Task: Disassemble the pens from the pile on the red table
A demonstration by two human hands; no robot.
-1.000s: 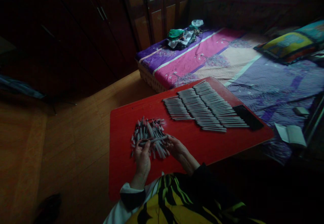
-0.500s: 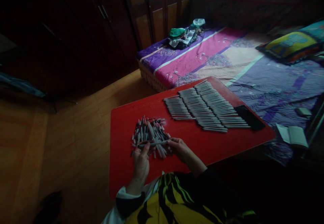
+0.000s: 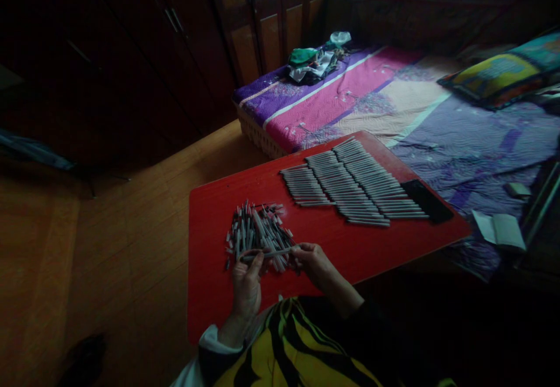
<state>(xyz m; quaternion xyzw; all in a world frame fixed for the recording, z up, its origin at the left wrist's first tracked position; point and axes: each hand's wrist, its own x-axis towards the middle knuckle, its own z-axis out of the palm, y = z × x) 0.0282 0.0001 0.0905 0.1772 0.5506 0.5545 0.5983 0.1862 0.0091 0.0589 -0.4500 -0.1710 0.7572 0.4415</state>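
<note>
Between my two hands is a thin, pale pen (image 3: 279, 253), held almost level over the near side of a loose pile. My left hand (image 3: 247, 285) pinches its left part between thumb and fingers. At the other end, the fingertips of my right hand (image 3: 312, 258) are closed on it. The pile of pen parts (image 3: 251, 229), with clear tubes and dark thin pieces, lies just beyond my hands on the red table (image 3: 207, 218). Farther right, many similar pens (image 3: 339, 182) lie side by side in three slanting rows.
A flat black object (image 3: 429, 200) lies at the table's right end, touching the rows. Past the table stands a bed (image 3: 315, 107) with folded clothes (image 3: 310, 63), a pillow (image 3: 503, 75) and an open notebook (image 3: 499, 229). Dark wardrobes (image 3: 175, 54) line the back left.
Both hands have shifted slightly down toward me, still holding the pen. The whole view has moved a little; the pile and rows look unchanged.
</note>
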